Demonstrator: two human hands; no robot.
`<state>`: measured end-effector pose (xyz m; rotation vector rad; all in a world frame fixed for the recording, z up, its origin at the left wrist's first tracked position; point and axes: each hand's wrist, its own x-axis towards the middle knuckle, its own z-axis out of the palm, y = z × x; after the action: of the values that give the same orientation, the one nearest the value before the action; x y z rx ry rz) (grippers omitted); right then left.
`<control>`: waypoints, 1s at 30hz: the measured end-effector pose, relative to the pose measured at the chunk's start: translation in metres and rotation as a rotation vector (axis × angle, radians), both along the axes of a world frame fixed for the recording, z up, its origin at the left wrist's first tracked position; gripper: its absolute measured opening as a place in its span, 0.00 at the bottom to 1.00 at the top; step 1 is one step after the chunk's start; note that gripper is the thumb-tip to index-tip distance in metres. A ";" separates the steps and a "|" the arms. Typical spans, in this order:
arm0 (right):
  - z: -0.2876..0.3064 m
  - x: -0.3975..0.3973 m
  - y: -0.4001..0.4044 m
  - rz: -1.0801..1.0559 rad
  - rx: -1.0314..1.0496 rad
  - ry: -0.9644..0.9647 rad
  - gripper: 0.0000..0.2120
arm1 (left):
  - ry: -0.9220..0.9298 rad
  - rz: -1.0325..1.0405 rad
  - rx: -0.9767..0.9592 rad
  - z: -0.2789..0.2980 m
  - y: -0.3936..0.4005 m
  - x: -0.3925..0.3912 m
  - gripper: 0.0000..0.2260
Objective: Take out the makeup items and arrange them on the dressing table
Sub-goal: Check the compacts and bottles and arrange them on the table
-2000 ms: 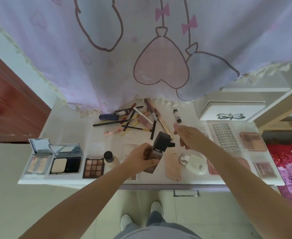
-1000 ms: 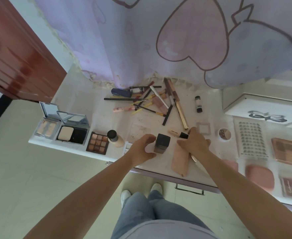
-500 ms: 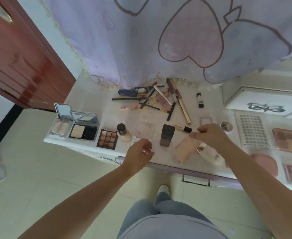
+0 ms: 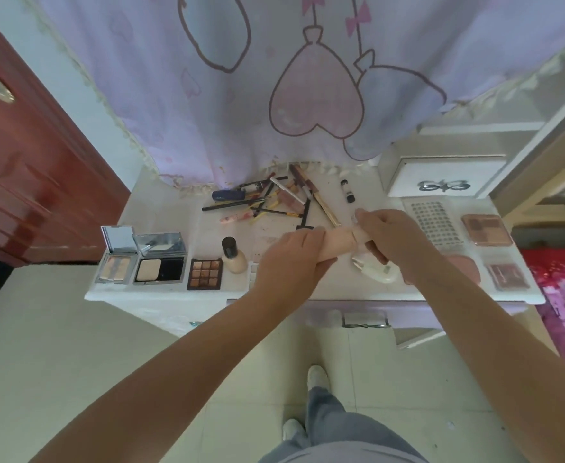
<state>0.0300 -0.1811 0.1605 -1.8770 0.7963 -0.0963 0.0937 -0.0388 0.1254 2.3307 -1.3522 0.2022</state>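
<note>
Peach-pink pouch (image 4: pixel 336 243) gripped at both ends above the dressing table (image 4: pixel 160 295).

Stretched level between left hand (image 4: pixel 292 262), curled round one end, and right hand (image 4: pixel 394 243), clasping the other. Directly below right hand, white compact (image 4: pixel 376 270) on the tabletop. Farther back, jumbled pencils and brushes (image 4: pixel 274 202); to the left, foundation bottle (image 4: pixel 232 257) beside eyeshadow palette (image 4: pixel 204 274).

hands (image 4: pixel 294 259) 2 | open mirrored compacts (image 4: pixel 142 259) 2 | foundation bottle (image 4: pixel 232 257) 1 | pouch (image 4: pixel 337 243) 1
</note>
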 end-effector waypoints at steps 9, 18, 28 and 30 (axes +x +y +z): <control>0.047 -0.008 0.002 0.165 -0.428 -0.258 0.10 | 0.445 -0.017 0.010 0.049 -0.007 0.000 0.10; 0.089 -0.010 -0.062 0.498 -0.060 -0.347 0.14 | 0.838 -0.030 -0.112 0.087 -0.030 0.023 0.10; 0.080 0.019 -0.089 0.587 0.012 -0.403 0.19 | 1.027 -0.035 -0.191 0.092 -0.039 0.031 0.08; 0.078 0.023 -0.090 0.575 -0.002 -0.458 0.20 | 1.079 -0.030 -0.214 0.092 -0.040 0.032 0.09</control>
<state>0.0529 -0.2715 0.2382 -1.9136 -0.0640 -0.1555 0.1253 -0.0784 0.2171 1.7381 -0.7400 -0.7733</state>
